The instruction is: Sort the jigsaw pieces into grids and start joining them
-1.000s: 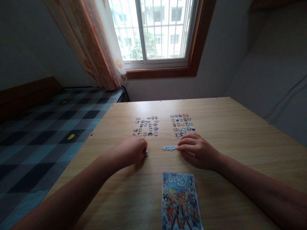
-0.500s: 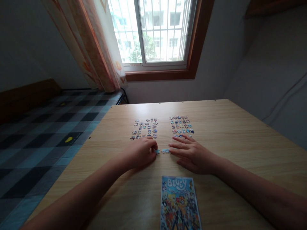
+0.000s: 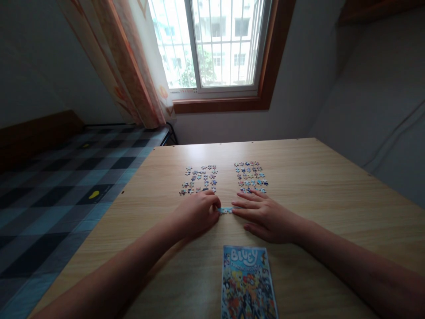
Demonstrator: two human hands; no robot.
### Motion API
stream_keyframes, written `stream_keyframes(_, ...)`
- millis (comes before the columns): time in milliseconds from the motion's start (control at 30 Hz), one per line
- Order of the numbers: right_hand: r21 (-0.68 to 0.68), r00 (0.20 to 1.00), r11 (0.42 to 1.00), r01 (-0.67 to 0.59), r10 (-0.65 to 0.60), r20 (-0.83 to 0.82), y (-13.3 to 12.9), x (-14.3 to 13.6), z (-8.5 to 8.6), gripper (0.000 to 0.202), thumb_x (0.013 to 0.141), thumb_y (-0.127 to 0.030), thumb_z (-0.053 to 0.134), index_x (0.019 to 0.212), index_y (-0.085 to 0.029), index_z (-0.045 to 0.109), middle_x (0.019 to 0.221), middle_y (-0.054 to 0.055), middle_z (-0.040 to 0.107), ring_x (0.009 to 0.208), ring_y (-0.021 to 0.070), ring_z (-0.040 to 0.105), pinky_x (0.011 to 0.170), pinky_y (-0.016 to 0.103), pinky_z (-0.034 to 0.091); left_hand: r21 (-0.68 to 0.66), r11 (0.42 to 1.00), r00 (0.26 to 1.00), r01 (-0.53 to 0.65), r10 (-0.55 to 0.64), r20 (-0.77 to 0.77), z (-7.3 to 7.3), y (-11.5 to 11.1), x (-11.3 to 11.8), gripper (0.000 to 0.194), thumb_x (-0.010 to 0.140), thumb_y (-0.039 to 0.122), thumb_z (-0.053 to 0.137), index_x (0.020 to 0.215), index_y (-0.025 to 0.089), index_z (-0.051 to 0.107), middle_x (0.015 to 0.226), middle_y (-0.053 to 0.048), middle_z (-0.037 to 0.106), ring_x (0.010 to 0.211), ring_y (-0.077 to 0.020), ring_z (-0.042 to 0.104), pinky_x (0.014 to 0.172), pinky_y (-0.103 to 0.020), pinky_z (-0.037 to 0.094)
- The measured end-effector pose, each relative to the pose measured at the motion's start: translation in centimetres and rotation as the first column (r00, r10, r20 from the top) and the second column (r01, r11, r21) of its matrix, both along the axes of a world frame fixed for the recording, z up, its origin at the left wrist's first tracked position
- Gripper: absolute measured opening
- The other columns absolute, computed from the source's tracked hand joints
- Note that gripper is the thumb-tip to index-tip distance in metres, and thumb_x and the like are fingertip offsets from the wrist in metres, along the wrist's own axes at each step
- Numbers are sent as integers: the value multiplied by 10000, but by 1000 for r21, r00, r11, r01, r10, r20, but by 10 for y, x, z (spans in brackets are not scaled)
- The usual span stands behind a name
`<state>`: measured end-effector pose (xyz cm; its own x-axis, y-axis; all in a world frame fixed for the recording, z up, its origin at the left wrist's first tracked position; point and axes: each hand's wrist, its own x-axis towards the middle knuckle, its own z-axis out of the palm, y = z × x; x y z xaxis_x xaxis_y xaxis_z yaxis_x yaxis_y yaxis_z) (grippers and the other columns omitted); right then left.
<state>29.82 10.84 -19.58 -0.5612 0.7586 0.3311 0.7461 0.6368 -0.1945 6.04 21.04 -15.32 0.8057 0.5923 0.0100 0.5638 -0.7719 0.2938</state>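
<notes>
A short strip of light-blue jigsaw puzzle pieces (image 3: 226,210) lies on the table between my hands. At its left end my left hand (image 3: 201,212) is closed in a pinch on a puzzle piece, mostly hidden by the fingers and seeming to touch the strip. My right hand (image 3: 265,215) rests flat with fingers spread, its fingertips over the strip's right end. Beyond the hands, loose puzzle pieces lie in a left group (image 3: 206,183) and a right group (image 3: 251,182). Nearer to me is a colourful picture card marked BLUEY (image 3: 249,283).
Everything lies on a pale wooden table (image 3: 315,177). To the left stands a bed with a checked cover (image 3: 109,164). A barred window (image 3: 227,44) with a patterned curtain (image 3: 133,66) is behind the table.
My left hand has moved slightly right with its puzzle piece, and the gap between that piece and the strip has closed. The right hand stays nearly in place, fingers still spread.
</notes>
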Motion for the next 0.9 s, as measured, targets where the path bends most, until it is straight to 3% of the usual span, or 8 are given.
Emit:
stream_keyframes(233,-34,999,999,12,-11,32,-1,1,2,471,948,-335,551,1412,-267,505,1459,48,504,1425,275,362,1168,559,285,39,997,991,65,-69,113,-7,3,-10,198,842,251,590,979,219,729,1044,-52,697,815,-164,645,788,-311,520)
stream_keyframes(400,-31,999,999,28,-28,27,-2,1,3,481,946,-330,549,1421,-278,492,1462,38,501,1421,261,370,1177,548,272,77,986,961,149,-163,225,-12,3,-16,208,918,290,570,1011,256,754,1032,-40,706,725,-110,636,693,-255,519)
stream_keyframes(900,-25,1000,1000,11,-11,-4,-2,1,-1,459,933,-332,567,1388,-276,536,1384,31,580,1397,239,412,1177,517,291,81,972,931,223,-237,277,-21,10,-14,239,950,314,550,927,254,780,933,-24,730,745,-112,667,701,-242,539)
